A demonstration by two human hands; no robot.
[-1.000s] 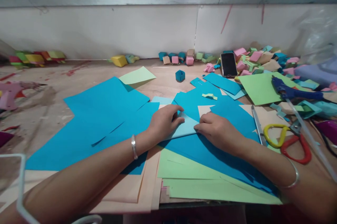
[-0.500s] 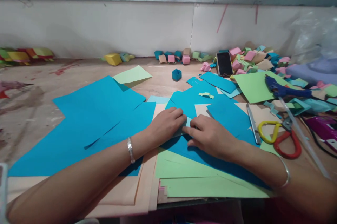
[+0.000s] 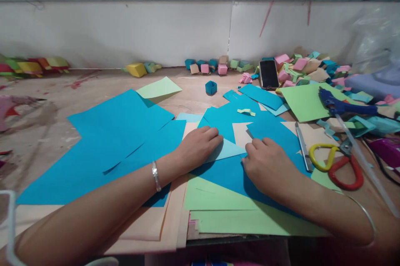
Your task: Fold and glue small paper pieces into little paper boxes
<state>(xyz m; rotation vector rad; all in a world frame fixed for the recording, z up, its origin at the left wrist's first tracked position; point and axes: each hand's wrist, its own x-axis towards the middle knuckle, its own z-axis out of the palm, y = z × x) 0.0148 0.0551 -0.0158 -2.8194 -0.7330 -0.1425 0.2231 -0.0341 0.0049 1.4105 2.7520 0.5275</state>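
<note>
My left hand [image 3: 198,146] lies with fingers together, pressing down on a folded light blue paper [image 3: 226,149] on the table. My right hand [image 3: 267,164] rests just right of that paper's pointed tip, fingers curled down against the dark blue sheet [image 3: 225,174] beneath it. Both wrists wear silver bangles. The folded paper sits on a spread of blue sheets [image 3: 118,132], with green sheets [image 3: 237,216] and peach sheets [image 3: 146,224] nearer to me.
Scissors with yellow and red handles [image 3: 337,166], a craft knife [image 3: 302,145] and a blue glue gun [image 3: 343,107] lie at the right. A phone [image 3: 268,74] leans among small folded paper cubes [image 3: 215,67] along the wall. A small blue cube [image 3: 211,87] stands alone.
My right hand slid leftward along the folded paper until it met my left hand, then drew back to the right, uncovering the paper's pointed end. The left hand stayed pressing.
</note>
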